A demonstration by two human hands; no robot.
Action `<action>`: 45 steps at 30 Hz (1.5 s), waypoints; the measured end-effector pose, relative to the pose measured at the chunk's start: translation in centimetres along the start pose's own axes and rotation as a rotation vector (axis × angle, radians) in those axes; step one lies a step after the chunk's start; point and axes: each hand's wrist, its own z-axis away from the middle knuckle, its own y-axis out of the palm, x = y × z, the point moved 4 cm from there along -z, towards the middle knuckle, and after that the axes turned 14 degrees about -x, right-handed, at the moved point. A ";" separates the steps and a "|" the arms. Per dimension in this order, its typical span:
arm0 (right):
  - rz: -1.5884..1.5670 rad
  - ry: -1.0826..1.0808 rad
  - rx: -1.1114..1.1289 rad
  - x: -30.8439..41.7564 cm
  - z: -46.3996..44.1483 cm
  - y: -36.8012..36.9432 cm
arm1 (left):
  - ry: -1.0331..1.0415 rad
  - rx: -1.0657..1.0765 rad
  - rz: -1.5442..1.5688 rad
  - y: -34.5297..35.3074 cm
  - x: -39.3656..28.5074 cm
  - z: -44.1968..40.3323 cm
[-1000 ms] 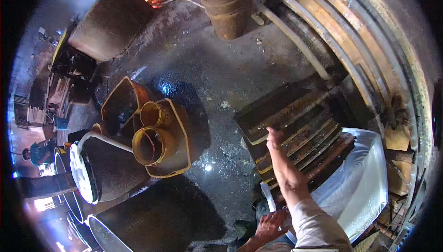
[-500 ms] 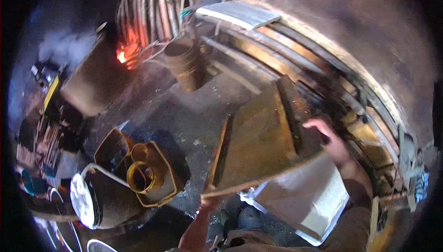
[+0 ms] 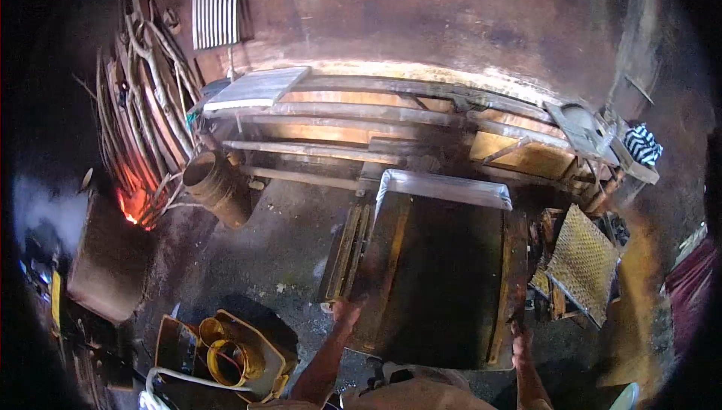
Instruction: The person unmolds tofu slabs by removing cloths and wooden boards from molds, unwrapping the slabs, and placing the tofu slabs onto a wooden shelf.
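Note:
A large dark wooden board (image 3: pixel 444 282) with lighter strips along two sides is in front of my body, low in the head view. My left hand (image 3: pixel 347 312) grips its left side near the front corner. On the opposite side my right hand (image 3: pixel 520 346) holds the right edge, its fingers partly hidden by the board. A whitish, shiny-edged tray or box (image 3: pixel 444 188) shows beyond the board's far end; most of it is covered. Narrow wooden frames (image 3: pixel 350 248) stand just left of the board.
A textured yellowish panel (image 3: pixel 583 260) leans at right. Yellow containers (image 3: pixel 233 361) sit at lower left. A bucket (image 3: pixel 218 184) stands near a fire (image 3: pixel 131 217) and a drum-like block (image 3: pixel 113 260). Long wooden beams (image 3: pixel 353 113) run along the wall, with branches (image 3: pixel 150 102) at left.
My view has swung to the right. The board has turned from a slant to nearly straight ahead, over the whitish tray. My right hand has moved down to the board's near right edge.

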 end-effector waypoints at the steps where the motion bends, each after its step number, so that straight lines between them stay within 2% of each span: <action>1: -0.035 -0.038 0.053 -1.1 -1.2 -0.8 | 0.013 0.007 -0.003 1.9 1.4 -0.6; 3: -0.065 -0.063 0.095 -5.0 -4.8 -1.7 | -0.122 0.304 -0.016 5.3 3.4 -0.1; 4: -0.173 -0.107 -0.036 -6.7 -7.1 -1.6 | -0.186 0.260 -0.033 3.5 -1.2 1.1; 6: -0.282 -0.147 -0.164 -4.2 -7.6 -1.8 | -0.235 0.270 -0.023 7.2 1.1 -1.2; 7: -0.144 -0.162 -0.034 -1.4 -8.1 -0.7 | -0.289 0.276 -0.008 9.1 2.8 -2.1; 8: -0.006 -0.176 0.097 1.9 -7.7 0.6 | -0.260 0.214 -0.105 5.5 -5.4 -0.6; 9: -0.004 -0.168 0.101 2.9 -8.8 1.4 | -0.262 0.214 -0.114 6.6 -5.4 -1.6; 11: -0.048 -0.392 0.180 4.8 -11.7 4.1 | -0.273 0.170 -0.064 8.0 -4.9 -4.2; 14: -0.048 -0.355 0.134 5.6 -16.3 8.4 | -0.257 0.115 -0.095 9.2 -8.0 -7.0; 17: -0.035 -0.290 0.257 6.3 -20.1 11.5 | -0.265 0.067 -0.046 11.1 -8.5 -9.5; 18: 0.038 -0.251 0.229 6.2 -20.9 12.3 | -0.271 0.060 -0.056 11.5 -8.4 -10.0; 21: -0.020 -0.186 0.166 9.6 -19.3 11.9 | -0.305 0.057 -0.123 13.7 -7.8 -11.1; 22: 0.118 -0.175 0.207 9.3 -20.2 12.2 | -0.237 0.095 -0.277 14.1 -7.3 -11.6; 23: 0.121 -0.168 0.214 9.1 -20.8 12.9 | -0.169 0.139 -0.437 14.3 -6.5 -12.0; 24: 0.150 -0.419 0.091 10.0 -20.8 12.6 | -0.184 0.146 -0.448 14.4 -6.3 -11.8; 26: 0.199 -0.934 -0.158 12.3 -20.2 12.3 | 0.520 -0.159 -0.590 14.9 -9.0 -11.9; 28: 0.317 -1.027 -0.251 15.7 -20.0 14.7 | 0.558 -0.270 -0.594 15.8 -12.6 -12.2; 29: 0.318 -1.074 -0.170 15.1 -21.0 17.1 | 0.383 -0.023 -0.064 18.6 -10.4 -13.8; 31: 0.330 -1.125 -0.075 14.9 -21.4 20.4 | 0.172 0.205 0.464 21.9 -9.1 -14.0; 32: 0.404 -1.132 -0.075 15.7 -20.4 22.2 | 0.089 0.255 0.507 22.7 -11.0 -12.2; 34: 0.599 -1.110 -0.031 16.3 -19.0 24.9 | 0.331 0.179 0.015 23.6 -12.9 -10.6; 35: 0.614 -1.121 -0.010 16.1 -18.6 25.5 | 0.634 0.060 -0.534 24.0 -13.1 -10.4; 37: 0.805 -1.202 -0.102 15.8 -17.6 26.4 | 0.569 0.105 -0.563 23.2 -13.6 -10.8; 39: 0.834 -1.201 -0.058 15.2 -17.4 27.0 | 0.492 0.161 -0.591 23.1 -13.2 -11.0; 43: 0.870 -1.186 -0.028 14.4 -18.2 28.8 | 0.436 0.089 -0.498 23.4 -12.8 -13.1; 45: 0.863 -1.160 -0.018 14.1 -17.9 29.1 | 0.411 0.147 -0.474 22.9 -12.5 -13.2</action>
